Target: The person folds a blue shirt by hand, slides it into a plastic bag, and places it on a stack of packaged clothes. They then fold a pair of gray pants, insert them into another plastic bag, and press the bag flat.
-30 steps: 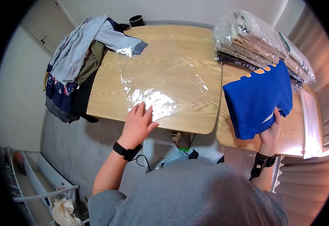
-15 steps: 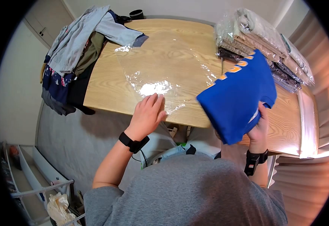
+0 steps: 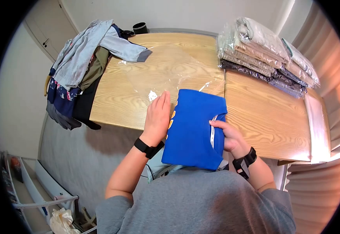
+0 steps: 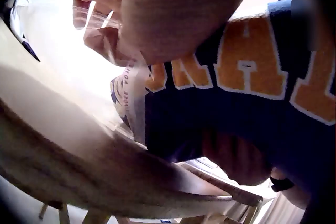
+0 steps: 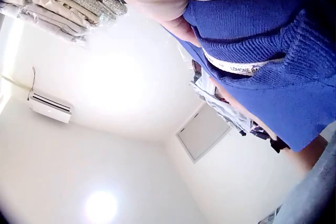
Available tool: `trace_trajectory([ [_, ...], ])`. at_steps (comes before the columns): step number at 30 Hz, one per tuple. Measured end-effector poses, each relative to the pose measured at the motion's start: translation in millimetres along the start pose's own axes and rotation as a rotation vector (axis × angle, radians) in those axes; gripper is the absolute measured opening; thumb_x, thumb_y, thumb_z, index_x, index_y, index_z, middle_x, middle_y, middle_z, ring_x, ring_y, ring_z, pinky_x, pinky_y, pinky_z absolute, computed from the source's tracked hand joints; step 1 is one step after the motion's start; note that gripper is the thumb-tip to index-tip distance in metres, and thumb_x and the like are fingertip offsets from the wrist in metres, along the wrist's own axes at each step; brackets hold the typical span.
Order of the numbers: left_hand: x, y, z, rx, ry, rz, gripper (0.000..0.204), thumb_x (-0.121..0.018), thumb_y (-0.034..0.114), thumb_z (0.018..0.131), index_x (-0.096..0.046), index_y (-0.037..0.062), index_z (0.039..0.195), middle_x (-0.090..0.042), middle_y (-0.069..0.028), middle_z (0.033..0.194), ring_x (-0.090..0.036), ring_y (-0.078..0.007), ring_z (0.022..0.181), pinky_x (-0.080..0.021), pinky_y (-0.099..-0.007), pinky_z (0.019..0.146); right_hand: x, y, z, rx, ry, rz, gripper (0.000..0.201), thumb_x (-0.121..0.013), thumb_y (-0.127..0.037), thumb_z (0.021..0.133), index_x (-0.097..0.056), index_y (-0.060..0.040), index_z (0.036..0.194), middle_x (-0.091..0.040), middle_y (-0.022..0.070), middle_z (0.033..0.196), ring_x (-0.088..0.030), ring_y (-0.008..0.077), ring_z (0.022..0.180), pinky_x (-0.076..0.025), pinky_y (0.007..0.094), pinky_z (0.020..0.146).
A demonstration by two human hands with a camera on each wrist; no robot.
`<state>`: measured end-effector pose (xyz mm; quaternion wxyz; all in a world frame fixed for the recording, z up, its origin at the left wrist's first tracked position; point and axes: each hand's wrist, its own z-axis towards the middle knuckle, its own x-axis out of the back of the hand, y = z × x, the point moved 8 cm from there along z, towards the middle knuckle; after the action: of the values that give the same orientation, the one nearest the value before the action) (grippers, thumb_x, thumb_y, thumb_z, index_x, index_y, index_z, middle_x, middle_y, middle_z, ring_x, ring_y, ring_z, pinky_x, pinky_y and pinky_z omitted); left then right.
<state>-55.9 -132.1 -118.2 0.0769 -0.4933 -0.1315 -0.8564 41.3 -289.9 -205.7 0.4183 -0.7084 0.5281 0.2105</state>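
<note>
A folded blue sweatshirt [image 3: 195,124] with orange lettering hangs over the table's near edge, tilted, its ribbed collar facing right. My right hand [image 3: 232,138] grips it at the collar, thumb on top and the other fingers underneath. In the right wrist view a white neck label [image 5: 236,66] shows inside the collar. Along the lettered side, my left hand [image 3: 158,117] is held with straight fingers at the near end of a clear plastic bag [image 3: 138,84]. The left wrist view has clear film across those fingers, and printed film [image 4: 134,95] beside the orange letters [image 4: 249,61]. The left thumb is hidden in the head view.
Bagged folded clothes [image 3: 259,50] are stacked at the back right. Loose clothes, a grey long-sleeved top [image 3: 86,50] uppermost, drape over the left side. More flat clear film [image 3: 318,128] lies along the right table's edge. A black cup [image 3: 140,28] stands behind.
My right hand has carried the blue sweatshirt leftward from the right table to beside the left hand, turning it. The left hand has shifted slightly right, and the bag's near end has moved with it.
</note>
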Motion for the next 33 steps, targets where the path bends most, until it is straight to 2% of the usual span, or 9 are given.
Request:
trace_trajectory([
  [4,9,7,-11,-0.055,0.011,-0.031,0.056,-0.048,0.0,0.078,-0.033,-0.0069,0.131,-0.042,-0.0206,0.13,-0.043,-0.0337,0.116,-0.035,-0.0403,0.096,-4,-24,13,-0.027,-0.027,0.01,0.031,-0.057,-0.008,0.084,-0.053,0.0066,0.111,-0.062,0.0204,0.103,-0.064,0.0303,0.09,-0.052,0.0438,0.084],
  [11,13,10,-26,-0.051,0.037,-0.056,0.057,-0.049,-0.004,0.073,-0.037,-0.0055,0.129,-0.042,-0.0191,0.131,-0.041,-0.0324,0.119,-0.034,-0.0419,0.097,-10,-68,39,0.24,0.127,-0.008,0.028,-0.062,-0.009,0.081,-0.054,0.0005,0.107,-0.063,0.0178,0.097,-0.064,0.033,0.086,-0.053,0.0504,0.077],
  [16,5,17,-28,-0.042,0.069,0.005,0.058,-0.049,-0.003,0.072,-0.038,-0.0045,0.129,-0.041,-0.0191,0.132,-0.041,-0.0323,0.119,-0.033,-0.0437,0.097,-20,-44,60,0.374,0.165,0.105,0.026,-0.059,-0.008,0.083,-0.054,-0.0011,0.107,-0.062,0.0163,0.102,-0.062,0.0324,0.09,-0.05,0.0491,0.083],
  [21,14,17,-36,0.014,0.082,0.072,0.054,-0.052,-0.001,0.071,-0.044,-0.0033,0.124,-0.043,-0.018,0.13,-0.041,-0.0313,0.119,-0.033,-0.0454,0.097,-34,-28,60,0.289,0.048,0.13,0.024,-0.051,-0.004,0.084,-0.053,0.0019,0.107,-0.06,0.0165,0.106,-0.059,0.0321,0.098,-0.045,0.047,0.092],
  [24,44,55,-55,-0.328,0.239,-0.273,0.043,-0.054,-0.003,0.064,-0.057,-0.0004,0.107,-0.053,-0.0164,0.118,-0.052,-0.0312,0.108,-0.042,-0.042,0.088,-43,-24,58,0.167,-0.029,0.172,0.026,-0.046,-0.004,0.084,-0.05,0.0044,0.109,-0.058,0.0176,0.111,-0.056,0.0321,0.104,-0.042,0.0478,0.096],
  [26,34,92,-67,-0.587,0.051,-0.551,0.039,-0.057,0.0,0.065,-0.057,-0.0012,0.104,-0.056,-0.0155,0.112,-0.056,-0.0299,0.102,-0.047,-0.0382,0.082,-50,-25,55,0.175,-0.027,0.19,0.027,-0.046,-0.004,0.084,-0.049,0.005,0.11,-0.056,0.0184,0.113,-0.055,0.0322,0.106,-0.04,0.0482,0.097],
  [28,1,111,-70,-0.594,-0.136,-0.565,0.038,-0.059,0.005,0.067,-0.056,-0.0038,0.104,-0.055,-0.017,0.113,-0.056,-0.03,0.102,-0.05,-0.035,0.08,-54,-26,57,0.181,-0.027,0.205,0.029,-0.045,-0.005,0.085,-0.047,0.0055,0.111,-0.055,0.0191,0.115,-0.053,0.0323,0.108,-0.039,0.0487,0.099],
  [30,-20,118,-65,-0.523,-0.193,-0.526,0.04,-0.061,0.013,0.075,-0.052,-0.0059,0.109,-0.051,-0.0203,0.117,-0.052,-0.0342,0.108,-0.045,-0.0378,0.09,-56,-24,61,0.153,-0.034,0.227,0.03,-0.045,-0.005,0.085,-0.046,0.0059,0.113,-0.054,0.0196,0.117,-0.052,0.0326,0.109,-0.036,0.0491,0.1],
  [33,-37,92,-46,-0.07,-0.152,-0.156,0.061,-0.056,0.043,0.083,-0.044,-0.0047,0.12,-0.047,-0.0255,0.119,-0.044,-0.0381,0.114,-0.036,-0.0432,0.097,-64,-18,57,0.118,-0.044,0.237,0.035,-0.043,-0.006,0.086,-0.042,0.007,0.118,-0.05,0.0206,0.122,-0.048,0.0344,0.115,-0.033,0.0499,0.103],
])
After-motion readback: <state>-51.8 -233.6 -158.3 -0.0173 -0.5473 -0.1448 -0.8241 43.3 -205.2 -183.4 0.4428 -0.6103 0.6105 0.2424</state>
